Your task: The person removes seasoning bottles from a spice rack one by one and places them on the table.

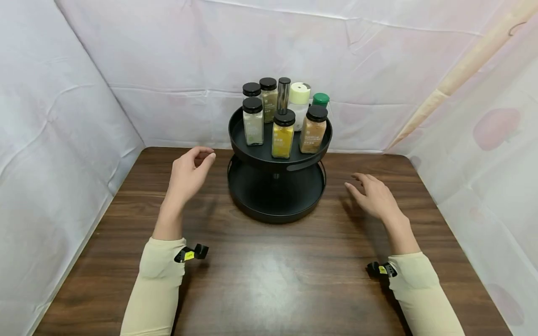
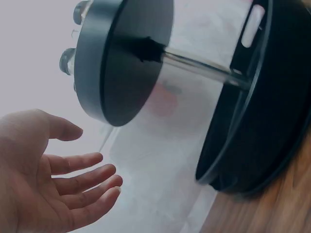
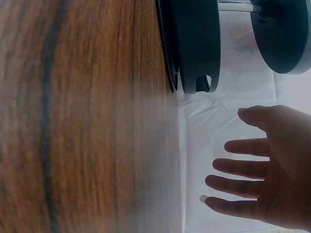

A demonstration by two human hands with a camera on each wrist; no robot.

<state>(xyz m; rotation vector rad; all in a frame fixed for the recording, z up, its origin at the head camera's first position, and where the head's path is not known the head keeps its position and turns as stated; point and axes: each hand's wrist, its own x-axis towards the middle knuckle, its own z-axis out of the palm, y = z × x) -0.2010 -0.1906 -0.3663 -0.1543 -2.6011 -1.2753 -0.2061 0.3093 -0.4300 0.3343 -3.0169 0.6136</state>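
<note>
While the left hand (image 1: 185, 173) hovers left of the rack (image 1: 275, 218), its relaxed fingers grasp nothing. Rack: black, two-tiered, mid-worktop (image 1: 269, 280) toward the back; jars (image 1: 282, 139) crowd the upper tray (image 1: 260, 162), none on the lower tray (image 1: 275, 191). Probably stiff but top-heavy; jars look breakable, apt to slide. Best hold: lower tray, both sides, level. Right hand (image 1: 375, 196) apart, fingers loosely bent, released. Cloth (image 1: 176, 112) bounds the back edge; room lies in front and either side.

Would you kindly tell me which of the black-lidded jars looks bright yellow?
The front-middle jar on the upper tray; the other black-lidded jars look pale, greenish or tan.
</note>
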